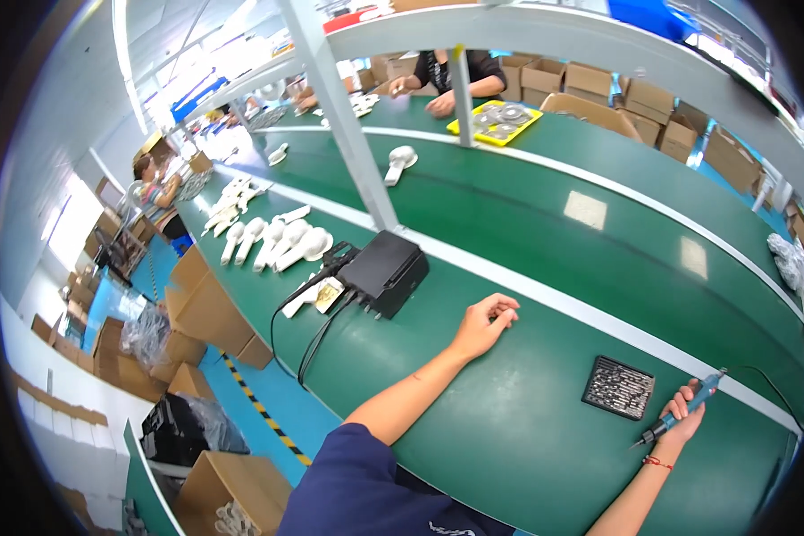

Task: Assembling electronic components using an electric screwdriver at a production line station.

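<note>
My right hand (685, 417) is wrapped round a blue electric screwdriver (693, 400), its dark tip pointing down and left above the green bench (509, 438). Just left of that hand lies a black tray of small screws (619, 388). My left hand (489, 323) rests on the bench with its fingers curled; whether anything is in them I cannot make out. Left of it stands a black power box (385, 272) with dark cables. Beyond the box several white plastic handheld housings (302, 247) lie in a row, with a small yellowish piece (328, 294) nearer me.
A grey metal post (344, 125) rises behind the power box. One white housing (400, 163) lies on the green belt. Across it, a person's hand (441, 104) is near a yellow tray (502, 121) of grey parts. An open cardboard box (232, 487) stands on the floor at lower left.
</note>
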The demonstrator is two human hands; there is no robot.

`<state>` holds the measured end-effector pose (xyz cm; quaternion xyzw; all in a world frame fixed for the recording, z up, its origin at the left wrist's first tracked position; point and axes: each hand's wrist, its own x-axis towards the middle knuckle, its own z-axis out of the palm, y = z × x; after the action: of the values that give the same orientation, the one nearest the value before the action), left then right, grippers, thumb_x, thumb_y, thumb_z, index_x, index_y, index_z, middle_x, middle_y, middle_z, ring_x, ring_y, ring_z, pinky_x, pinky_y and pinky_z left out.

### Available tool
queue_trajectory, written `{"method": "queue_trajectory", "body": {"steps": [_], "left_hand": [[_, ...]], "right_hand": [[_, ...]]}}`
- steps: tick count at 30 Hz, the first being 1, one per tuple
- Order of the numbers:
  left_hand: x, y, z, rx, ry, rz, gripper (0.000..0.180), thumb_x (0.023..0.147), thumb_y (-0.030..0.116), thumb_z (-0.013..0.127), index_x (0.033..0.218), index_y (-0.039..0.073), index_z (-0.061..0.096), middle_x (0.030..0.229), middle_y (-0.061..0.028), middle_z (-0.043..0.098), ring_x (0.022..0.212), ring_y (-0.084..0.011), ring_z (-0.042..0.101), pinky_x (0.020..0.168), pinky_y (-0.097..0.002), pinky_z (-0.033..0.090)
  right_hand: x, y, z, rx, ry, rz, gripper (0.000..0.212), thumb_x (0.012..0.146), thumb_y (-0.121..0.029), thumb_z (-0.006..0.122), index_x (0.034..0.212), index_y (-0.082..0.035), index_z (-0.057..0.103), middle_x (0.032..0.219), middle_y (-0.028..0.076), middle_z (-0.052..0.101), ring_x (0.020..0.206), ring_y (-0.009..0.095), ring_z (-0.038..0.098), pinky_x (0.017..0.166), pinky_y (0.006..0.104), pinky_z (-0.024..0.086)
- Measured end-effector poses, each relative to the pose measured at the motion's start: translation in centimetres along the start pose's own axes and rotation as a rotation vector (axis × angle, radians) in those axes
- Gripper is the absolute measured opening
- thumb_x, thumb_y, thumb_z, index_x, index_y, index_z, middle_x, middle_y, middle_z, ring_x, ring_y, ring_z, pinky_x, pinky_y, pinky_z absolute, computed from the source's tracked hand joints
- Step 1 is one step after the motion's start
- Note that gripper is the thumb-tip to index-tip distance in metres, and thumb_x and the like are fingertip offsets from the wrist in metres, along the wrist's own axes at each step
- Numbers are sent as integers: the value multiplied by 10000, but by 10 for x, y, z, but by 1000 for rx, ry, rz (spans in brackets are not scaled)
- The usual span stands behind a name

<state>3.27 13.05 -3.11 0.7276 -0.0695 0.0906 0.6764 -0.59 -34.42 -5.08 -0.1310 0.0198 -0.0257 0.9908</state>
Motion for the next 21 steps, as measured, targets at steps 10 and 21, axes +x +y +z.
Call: {"method": "queue_trajectory", "body": {"steps": [10, 21], "left_hand": [[7, -4, 5, -13, 69, 64, 122, 907, 46, 553, 988, -13, 622, 831, -59, 655, 713, -100, 589, 662, -227, 480], [13, -16, 11, -148, 125, 93, 130, 900, 87, 559, 952, 4, 645, 770, -71, 683, 679, -118, 633, 629, -266, 514]], "right_hand": [[-3, 0, -9, -12, -59, -63, 392, 1000, -292, 349, 1148, 25, 528, 773, 84, 513, 483, 129, 398, 422, 259, 364], [-5, -6, -8, 55, -104, -4, 360, 956, -239, 396, 1162, 26, 527, 828, 65, 504, 548, 113, 413, 480, 238, 376]]}}
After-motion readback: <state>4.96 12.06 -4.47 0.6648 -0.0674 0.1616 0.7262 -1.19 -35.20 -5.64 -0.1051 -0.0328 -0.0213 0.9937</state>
